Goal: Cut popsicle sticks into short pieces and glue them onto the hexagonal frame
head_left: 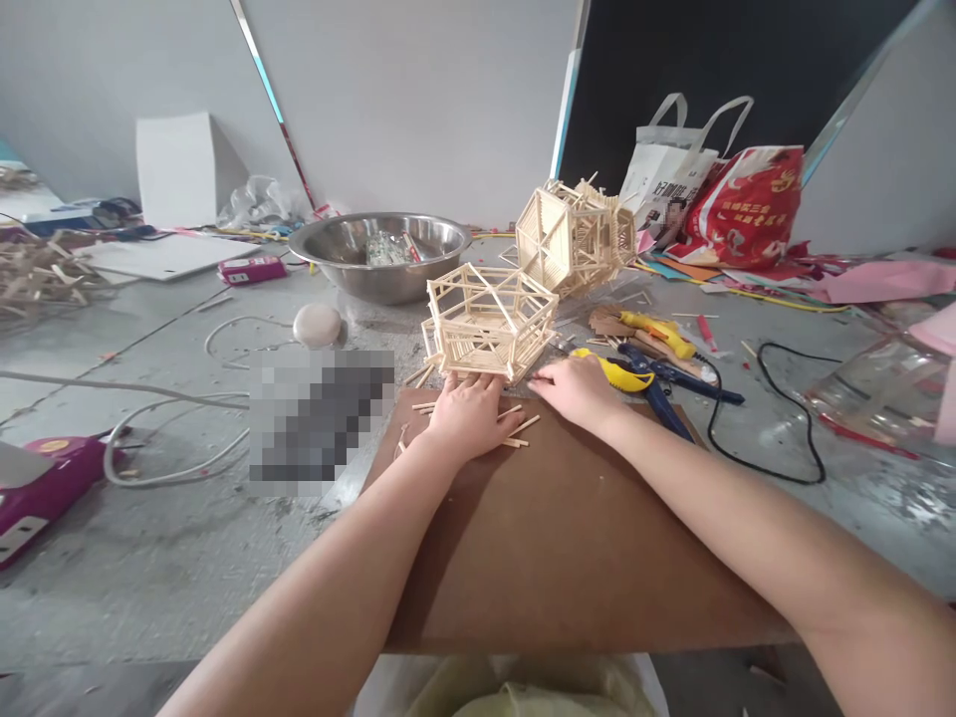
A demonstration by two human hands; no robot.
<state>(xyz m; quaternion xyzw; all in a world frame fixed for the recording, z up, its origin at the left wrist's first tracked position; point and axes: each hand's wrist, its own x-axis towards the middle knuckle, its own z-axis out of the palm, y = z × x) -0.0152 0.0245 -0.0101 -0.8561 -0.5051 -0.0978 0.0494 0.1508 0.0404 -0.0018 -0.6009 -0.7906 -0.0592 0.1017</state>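
Observation:
My left hand lies with its fingers stretched flat over several loose wooden sticks at the far end of a brown board. Directly beyond its fingertips stands an open polygonal frame built of thin wooden sticks. My right hand is closed, with thumb and fingers together near the frame's lower right edge. Whatever it may pinch is too small to make out. Beside it are blue-handled pliers and a curved yellow handle.
A larger stick structure stands behind. Further back are a metal basin and a red bag. A yellow corded tool rests at right, its black cable looping nearby. A magenta power strip and white cord lie left.

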